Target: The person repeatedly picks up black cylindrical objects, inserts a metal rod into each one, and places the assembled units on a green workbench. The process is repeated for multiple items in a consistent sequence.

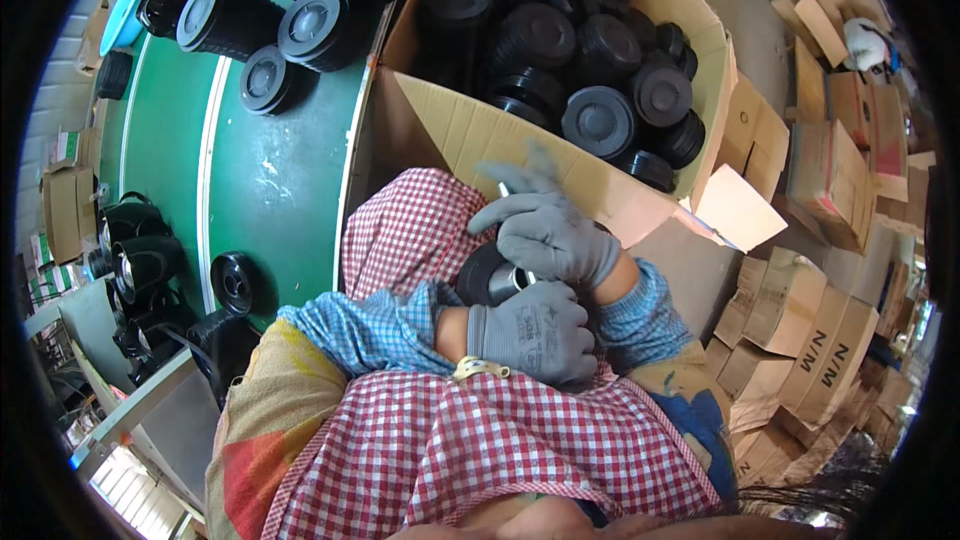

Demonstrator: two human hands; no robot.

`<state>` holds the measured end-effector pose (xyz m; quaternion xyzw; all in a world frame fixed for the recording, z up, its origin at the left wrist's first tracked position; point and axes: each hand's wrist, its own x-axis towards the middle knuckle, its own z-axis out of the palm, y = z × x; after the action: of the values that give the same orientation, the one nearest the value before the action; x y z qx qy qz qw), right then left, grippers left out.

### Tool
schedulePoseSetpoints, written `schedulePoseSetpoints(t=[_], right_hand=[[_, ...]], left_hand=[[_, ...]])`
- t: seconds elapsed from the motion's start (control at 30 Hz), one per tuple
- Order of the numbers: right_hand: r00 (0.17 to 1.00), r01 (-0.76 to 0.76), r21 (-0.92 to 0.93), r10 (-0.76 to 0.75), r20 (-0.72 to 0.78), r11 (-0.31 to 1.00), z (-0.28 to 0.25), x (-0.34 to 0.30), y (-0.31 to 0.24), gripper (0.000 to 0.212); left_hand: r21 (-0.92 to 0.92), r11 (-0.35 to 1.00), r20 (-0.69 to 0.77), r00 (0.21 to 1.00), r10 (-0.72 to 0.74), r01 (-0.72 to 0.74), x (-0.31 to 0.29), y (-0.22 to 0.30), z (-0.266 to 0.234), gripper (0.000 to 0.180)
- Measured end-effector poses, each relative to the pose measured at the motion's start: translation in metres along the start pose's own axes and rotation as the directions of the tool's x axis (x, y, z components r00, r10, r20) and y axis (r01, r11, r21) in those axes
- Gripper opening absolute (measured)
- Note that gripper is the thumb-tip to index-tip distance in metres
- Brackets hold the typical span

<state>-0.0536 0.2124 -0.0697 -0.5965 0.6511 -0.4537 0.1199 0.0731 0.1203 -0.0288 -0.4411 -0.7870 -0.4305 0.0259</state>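
My left hand (535, 332), in a grey work glove, is closed in front of my chest, against a black round part (482, 272) with a shiny silvery inner face. Its fingertips are turned out of sight. Just above, my right hand (555, 235), in the same kind of glove, is bent around a slim pale stick-like piece (503, 189). Only short bits of that piece show, so its kind is unclear. Some right fingers are smeared by motion. The black part lies above my lap, partly covered by both hands.
A big open carton (540, 152) full of black round parts (600, 122) stands ahead. To the left is a green table (270, 180) with stacks of black discs (312, 25) at its far end and a black ring (233, 282) nearer. Cardboard boxes (815, 340) pile up on the right.
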Motion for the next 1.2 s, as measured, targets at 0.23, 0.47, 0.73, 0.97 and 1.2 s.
schedulePoseSetpoints(t=[0.23,0.47,0.73,0.97,1.2], right_hand=[[0.979,-0.139,0.095,0.151,-0.137,0.986,0.001,-0.010,-0.005,0.019],[0.877,-0.450,-0.095,0.419,-0.236,0.888,-0.020,-0.060,-0.048,0.023],[0.943,-0.331,-0.154,0.332,-0.019,0.931,-0.022,-0.061,-0.011,0.053],[0.916,-0.263,-0.300,0.335,0.221,0.917,-0.030,-0.019,-0.028,0.046],[0.508,-0.609,0.378,0.709,-0.489,0.698,-0.030,-0.118,-0.024,0.042]], left_hand=[[-0.168,0.977,-0.044,0.991,0.129,-0.134,-0.007,-0.015,-0.012,0.011],[-0.542,0.821,-0.177,0.979,0.101,-0.182,-0.040,-0.028,-0.031,0.023],[-0.380,0.924,-0.161,0.980,-0.117,0.047,-0.052,-0.005,-0.105,0.017],[-0.127,0.786,0.008,0.793,-0.609,0.605,-0.064,0.024,-0.130,0.057],[-0.006,0.754,-0.098,0.750,-0.654,0.657,-0.100,0.030,-0.090,0.050]])
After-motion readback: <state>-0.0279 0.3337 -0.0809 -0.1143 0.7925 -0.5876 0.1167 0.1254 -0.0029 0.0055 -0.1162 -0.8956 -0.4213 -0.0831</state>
